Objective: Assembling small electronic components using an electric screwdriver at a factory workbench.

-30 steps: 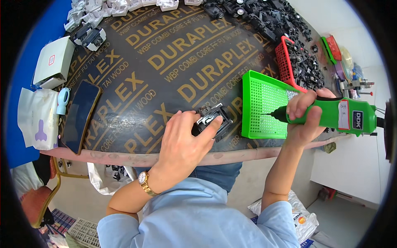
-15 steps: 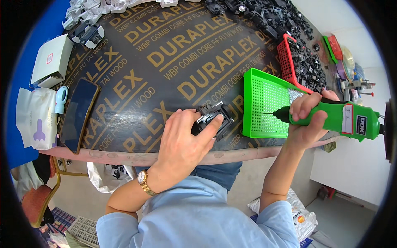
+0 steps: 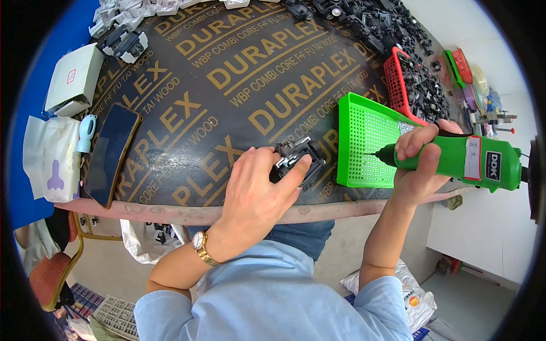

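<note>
My left hand [image 3: 256, 183] grips a black and silver plastic assembly [image 3: 314, 166], with the thumb over its top and the fingers behind it. It rests at the table's near side, left of a green perforated tray [image 3: 343, 142]. In my right hand [image 3: 420, 162] is a green electric screwdriver [image 3: 455, 160], held level with its dark bit pointing left. That bit hangs over the tray, apart from the assembly. Small shiny screws [image 3: 405, 127] lie in the tray's far right corner, partly hidden behind my right hand.
A red basket [image 3: 396, 79] and heaped black parts [image 3: 429, 94] stand far right. White parts [image 3: 122, 12] and a black-white assembly [image 3: 122, 44] lie far left. Left are a white box [image 3: 73, 79], a phone [image 3: 112, 150] and a tissue pack [image 3: 51, 156]. The padded table edge [image 3: 170, 212] runs in front.
The view has shifted slightly. My left hand keeps its grip on the assembly, and the screwdriver in my right hand has barely moved over the tray.
</note>
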### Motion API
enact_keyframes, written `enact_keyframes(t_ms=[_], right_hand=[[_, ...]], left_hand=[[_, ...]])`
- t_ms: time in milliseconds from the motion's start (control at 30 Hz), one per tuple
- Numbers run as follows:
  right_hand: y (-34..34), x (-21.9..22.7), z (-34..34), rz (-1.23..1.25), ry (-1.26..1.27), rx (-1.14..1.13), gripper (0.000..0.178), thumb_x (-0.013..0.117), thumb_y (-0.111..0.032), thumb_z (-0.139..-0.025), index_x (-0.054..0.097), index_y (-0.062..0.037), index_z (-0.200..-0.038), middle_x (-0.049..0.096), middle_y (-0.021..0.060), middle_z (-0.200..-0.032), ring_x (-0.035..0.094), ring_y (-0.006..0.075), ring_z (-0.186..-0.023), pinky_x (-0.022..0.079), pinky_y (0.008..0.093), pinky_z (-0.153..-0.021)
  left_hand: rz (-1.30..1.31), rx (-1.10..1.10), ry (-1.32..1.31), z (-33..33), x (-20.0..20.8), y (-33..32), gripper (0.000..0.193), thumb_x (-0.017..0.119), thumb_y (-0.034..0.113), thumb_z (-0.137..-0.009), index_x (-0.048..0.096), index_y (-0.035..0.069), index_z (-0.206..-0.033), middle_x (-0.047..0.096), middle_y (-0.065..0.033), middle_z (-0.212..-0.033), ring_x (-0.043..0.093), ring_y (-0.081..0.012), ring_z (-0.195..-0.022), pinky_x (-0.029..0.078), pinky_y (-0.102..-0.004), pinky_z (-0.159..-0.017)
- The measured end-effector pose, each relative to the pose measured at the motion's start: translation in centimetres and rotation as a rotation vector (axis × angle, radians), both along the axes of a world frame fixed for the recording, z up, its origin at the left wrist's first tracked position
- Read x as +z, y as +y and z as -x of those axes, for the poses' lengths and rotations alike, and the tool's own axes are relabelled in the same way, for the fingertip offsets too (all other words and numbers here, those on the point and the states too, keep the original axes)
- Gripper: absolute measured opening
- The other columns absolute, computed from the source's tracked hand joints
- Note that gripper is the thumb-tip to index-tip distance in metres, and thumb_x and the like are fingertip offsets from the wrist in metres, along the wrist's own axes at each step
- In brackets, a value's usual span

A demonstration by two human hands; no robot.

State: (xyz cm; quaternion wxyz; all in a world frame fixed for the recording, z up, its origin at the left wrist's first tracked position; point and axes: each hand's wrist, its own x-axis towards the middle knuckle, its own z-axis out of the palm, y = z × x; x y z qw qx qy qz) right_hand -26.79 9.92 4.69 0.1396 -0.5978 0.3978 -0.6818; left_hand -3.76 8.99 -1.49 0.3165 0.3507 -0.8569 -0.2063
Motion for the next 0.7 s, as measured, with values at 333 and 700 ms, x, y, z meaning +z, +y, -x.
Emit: enact_keyframes(t_ms=[333, 700], right_hand=[[-0.3, 3.1, -4.6, 0.073, -0.108, 0.412, 0.051, 0.047, -0.041, -0.095, 0.036, -0.001, -0.125, 0.043, 0.0002, -0.067, 0.039, 0.0079, -0.051, 0.036, 0.0227, -0.049], [-1.7, 2.1, -6.4, 0.005, 0.0, 0.437, 0.06, 0.059, -0.044, -0.089, 0.036, -0.0008, -0.123, 0.047, 0.001, -0.062, 0.043, 0.0099, -0.045, 0.039, 0.024, -0.045]], left_hand=[[0.065, 0.007, 0.05, 0.1, -0.4, -0.2, 0.047, 0.07, 0.007, -0.066, 0.062, 0.012, -0.112, 0.043, -0.008, -0.084, 0.049, -0.025, -0.079, 0.044, -0.0389, -0.076], [0.051, 0.012, 0.061, 0.0, -0.5, -0.3, 0.039, 0.062, 0.007, -0.073, 0.063, 0.011, -0.111, 0.043, -0.0078, -0.081, 0.05, -0.0257, -0.079, 0.045, -0.0418, -0.082]])
